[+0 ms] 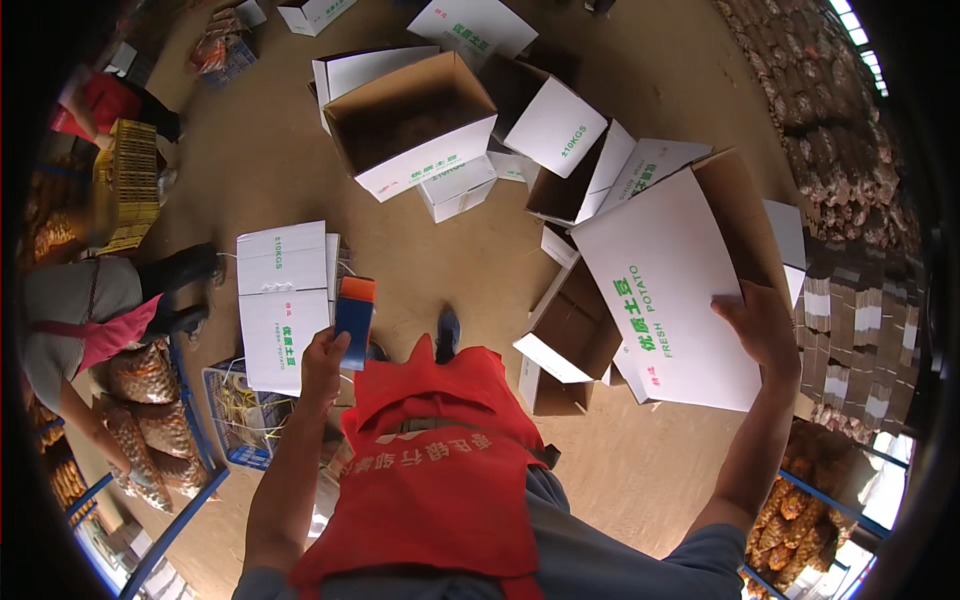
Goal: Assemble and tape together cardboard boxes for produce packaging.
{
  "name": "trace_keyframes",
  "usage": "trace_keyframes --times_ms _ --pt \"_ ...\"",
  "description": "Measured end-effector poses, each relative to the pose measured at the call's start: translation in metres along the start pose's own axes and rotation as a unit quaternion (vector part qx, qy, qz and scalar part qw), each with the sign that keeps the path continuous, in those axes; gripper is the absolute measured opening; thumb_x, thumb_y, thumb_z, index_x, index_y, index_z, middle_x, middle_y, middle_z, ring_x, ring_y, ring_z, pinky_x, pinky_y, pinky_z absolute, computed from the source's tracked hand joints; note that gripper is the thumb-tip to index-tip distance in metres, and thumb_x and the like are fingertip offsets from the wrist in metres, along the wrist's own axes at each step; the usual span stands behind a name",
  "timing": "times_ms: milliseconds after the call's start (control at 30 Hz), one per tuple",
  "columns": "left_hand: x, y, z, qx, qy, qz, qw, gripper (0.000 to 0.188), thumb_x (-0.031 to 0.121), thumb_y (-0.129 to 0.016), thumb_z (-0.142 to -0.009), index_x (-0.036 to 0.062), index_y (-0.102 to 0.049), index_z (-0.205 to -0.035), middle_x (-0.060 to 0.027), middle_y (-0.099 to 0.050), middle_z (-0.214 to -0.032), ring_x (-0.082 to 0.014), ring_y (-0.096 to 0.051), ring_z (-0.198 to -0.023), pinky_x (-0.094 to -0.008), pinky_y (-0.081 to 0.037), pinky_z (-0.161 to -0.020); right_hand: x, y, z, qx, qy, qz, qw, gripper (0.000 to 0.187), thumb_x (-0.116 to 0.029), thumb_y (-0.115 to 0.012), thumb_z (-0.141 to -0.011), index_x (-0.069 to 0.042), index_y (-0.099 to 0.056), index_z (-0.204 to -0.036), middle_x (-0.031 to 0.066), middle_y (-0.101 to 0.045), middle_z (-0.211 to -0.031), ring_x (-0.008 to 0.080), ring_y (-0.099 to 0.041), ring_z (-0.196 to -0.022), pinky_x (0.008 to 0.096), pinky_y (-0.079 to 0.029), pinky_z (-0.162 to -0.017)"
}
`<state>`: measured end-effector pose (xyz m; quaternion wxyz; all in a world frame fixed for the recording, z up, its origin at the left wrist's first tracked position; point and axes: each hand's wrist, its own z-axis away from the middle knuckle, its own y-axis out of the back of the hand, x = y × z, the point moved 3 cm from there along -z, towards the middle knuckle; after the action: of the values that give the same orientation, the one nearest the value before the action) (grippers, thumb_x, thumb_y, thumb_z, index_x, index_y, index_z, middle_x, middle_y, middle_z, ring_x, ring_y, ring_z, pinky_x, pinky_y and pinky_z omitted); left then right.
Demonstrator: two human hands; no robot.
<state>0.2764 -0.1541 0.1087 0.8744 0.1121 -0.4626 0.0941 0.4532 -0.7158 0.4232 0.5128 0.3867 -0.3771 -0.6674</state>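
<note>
My left hand (pixel 323 365) is closed around a flat dark-blue block with an orange end (pixel 355 322); its exact kind is unclear. Just left of that hand, a closed white carton (pixel 280 345) with green print rests by a blue plastic crate (pixel 248 425). On my other side, my right hand (pixel 757 325) grips the edge of a large white cardboard box (pixel 655 285), its thumb on the outer printed face and its fingers mostly hidden. The box is tilted, and its brown inside shows along its right side.
Several open white cartons lie ahead, among them a brown-lined one (pixel 412 120). Flattened cardboard (pixel 845 320) and net sacks (pixel 800 90) are stacked at right. At left, one person leans over filled sacks (pixel 140 380); another handles a yellow crate (pixel 130 185).
</note>
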Motion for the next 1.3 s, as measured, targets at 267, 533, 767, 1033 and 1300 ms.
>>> trace_keyframes --times_ms 267,533,767,1033,1300 --pt "-0.013 -0.011 0.007 0.025 -0.028 -0.049 0.998 0.059 0.041 -0.076 -0.095 -0.0048 -0.062 -0.129 -0.0085 -0.071 -0.103 -0.0122 -0.064 -0.093 -0.029 -0.052 -0.084 0.043 -0.012 -0.126 0.14 0.202 0.325 0.913 0.015 -0.019 -0.076 -0.084 -0.004 -0.072 -0.086 0.0171 -0.072 -0.084 0.0374 -0.072 -0.086 0.048 -0.056 -0.079" --pt "-0.017 0.002 0.044 0.131 0.012 -0.055 0.99 0.05 0.034 -0.073 -0.095 -0.0038 -0.064 -0.125 -0.0183 -0.072 -0.108 -0.0294 -0.07 -0.103 -0.0402 -0.054 -0.093 0.029 -0.031 -0.221 0.219 0.242 0.302 0.895 0.02 -0.014 -0.059 -0.095 -0.004 -0.074 -0.102 0.0185 -0.073 -0.096 0.039 -0.07 -0.092 0.0527 -0.054 -0.085" --pt "0.023 0.015 0.07 0.122 0.093 0.035 0.988 0.049 0.031 -0.069 -0.098 -0.0047 -0.062 -0.131 -0.0199 -0.07 -0.116 -0.0266 -0.069 -0.107 -0.0391 -0.053 -0.09 -0.246 -0.195 -0.102 -0.135 0.451 0.186 0.862 0.026 -0.027 -0.065 -0.096 -0.009 -0.075 -0.112 0.0153 -0.076 -0.106 0.0346 -0.072 -0.101 0.0461 -0.056 -0.09" --pt "0.041 0.046 0.085 0.164 0.031 0.124 0.978 0.055 0.029 -0.067 -0.102 -0.0032 -0.052 -0.143 -0.0188 -0.063 -0.126 -0.0261 -0.063 -0.117 -0.037 -0.05 -0.1 -0.411 -0.288 -0.014 -0.389 0.397 -0.252 0.793 0.044 -0.039 -0.062 -0.104 0.004 -0.073 -0.104 0.0128 -0.078 -0.09 0.0195 -0.075 -0.087 0.0334 -0.057 -0.082" --pt "0.011 0.104 0.068 0.22 -0.02 0.117 0.968 0.038 0.02 -0.063 -0.101 -0.0077 -0.063 -0.127 -0.0189 -0.047 -0.148 -0.0287 -0.061 -0.123 -0.0397 -0.051 -0.101 -0.507 -0.382 0.031 -0.45 0.279 -0.256 0.809 0.048 -0.042 -0.067 -0.101 0.005 -0.074 -0.099 0.0016 -0.065 -0.078 0.0092 -0.055 -0.071 0.0286 -0.046 -0.065"
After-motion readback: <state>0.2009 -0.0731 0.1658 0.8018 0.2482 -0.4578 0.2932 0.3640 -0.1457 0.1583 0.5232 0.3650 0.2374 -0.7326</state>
